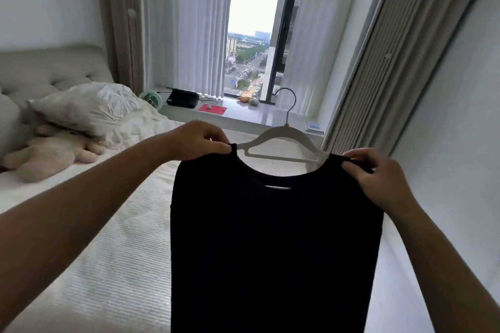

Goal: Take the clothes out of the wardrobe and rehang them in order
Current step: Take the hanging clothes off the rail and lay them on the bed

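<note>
The left hand [198, 140] and right hand [374, 176] each pinch a shoulder of the plain black top [273, 246], which hangs on a white hanger [284, 143] above the bed [108, 251]

Both bare arms reach forward, the left hand [198, 140] and right hand [376, 176] raised, fingers curled in a pinch.

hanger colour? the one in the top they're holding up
White, with a dark metal hook; the hanger sits in the black top. Head view, the only one.
</note>
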